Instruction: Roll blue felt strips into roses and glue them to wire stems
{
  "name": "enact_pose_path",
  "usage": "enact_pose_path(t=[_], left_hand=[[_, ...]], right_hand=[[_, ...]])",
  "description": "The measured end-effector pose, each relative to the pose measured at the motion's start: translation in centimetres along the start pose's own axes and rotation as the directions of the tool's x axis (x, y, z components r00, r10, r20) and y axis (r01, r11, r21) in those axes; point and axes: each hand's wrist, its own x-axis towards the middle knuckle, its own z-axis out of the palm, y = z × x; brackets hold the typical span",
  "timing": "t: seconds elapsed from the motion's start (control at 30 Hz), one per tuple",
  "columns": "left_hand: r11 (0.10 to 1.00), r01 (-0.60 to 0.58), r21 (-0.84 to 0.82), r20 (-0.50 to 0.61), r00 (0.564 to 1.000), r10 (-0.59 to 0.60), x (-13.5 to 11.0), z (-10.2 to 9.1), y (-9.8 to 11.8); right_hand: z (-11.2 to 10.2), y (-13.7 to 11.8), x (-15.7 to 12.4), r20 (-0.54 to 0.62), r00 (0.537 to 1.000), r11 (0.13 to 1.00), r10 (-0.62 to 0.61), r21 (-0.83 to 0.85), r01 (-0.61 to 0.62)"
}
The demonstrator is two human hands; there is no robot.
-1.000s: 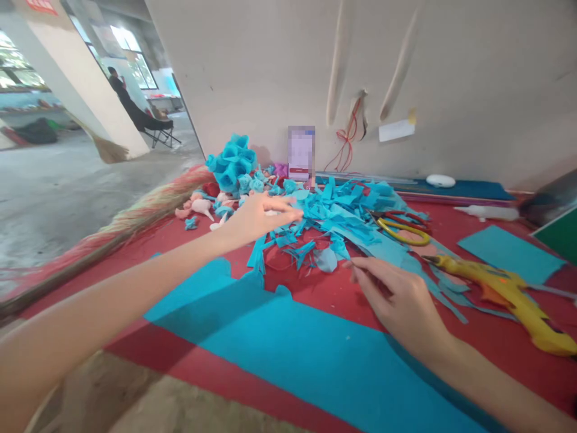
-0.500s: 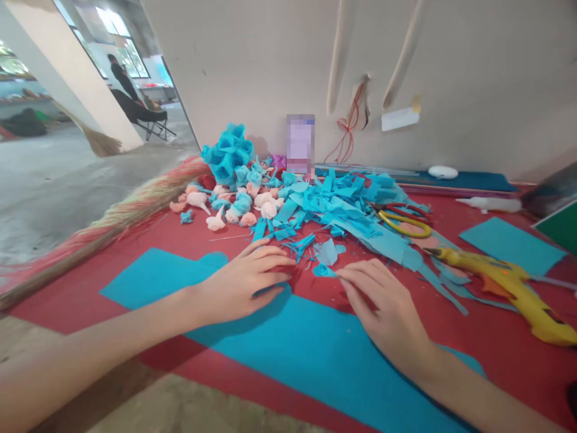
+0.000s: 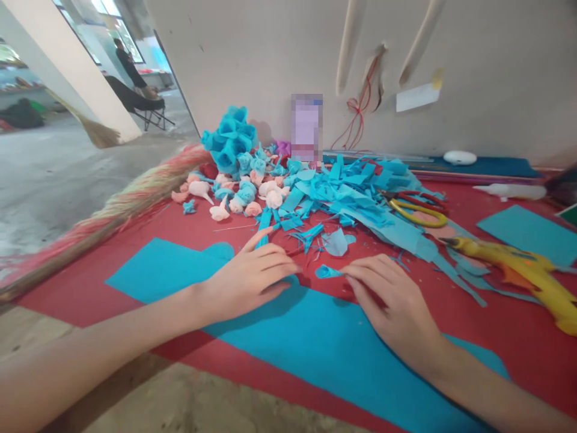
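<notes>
My right hand [image 3: 390, 294] pinches the narrow twisted end of a small blue paper flower [image 3: 327, 272], whose cupped end points left. To its left, my left hand [image 3: 256, 270] is apart from the flower, with the index finger raised away from the others and nothing visible between the fingers. Beneath both hands lies a large blue paper sheet [image 3: 311, 343] on the red table [image 3: 148, 367]. Just beyond the fingers are small blue scraps [image 3: 311, 236] and a pale blue paper piece [image 3: 336, 242].
Behind are pink and blue paper rosettes [image 3: 246, 195], a blue flower bunch [image 3: 229, 138] and cut strips [image 3: 351, 195]. Yellow-handled scissors [image 3: 419, 214] and a yellow glue gun [image 3: 509, 261] lie right. A phone [image 3: 306, 129] leans on the wall; a straw-like bundle [image 3: 117, 204] edges the left.
The camera view has shifted slightly, moving the table items right and a little up. My left index finger has lifted away from the other fingers. My right hand keeps its pinch on the flower.
</notes>
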Motion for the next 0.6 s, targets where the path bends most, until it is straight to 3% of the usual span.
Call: enact_pose_path(t=[0.6], left_hand=[[0.995, 0.09, -0.051, -0.016, 0.996, -0.091, -0.05, 0.33, 0.59]], right_hand=[[0.15, 0.06, 0.18, 0.007, 1.0, 1.0, 0.0, 0.011, 0.0]])
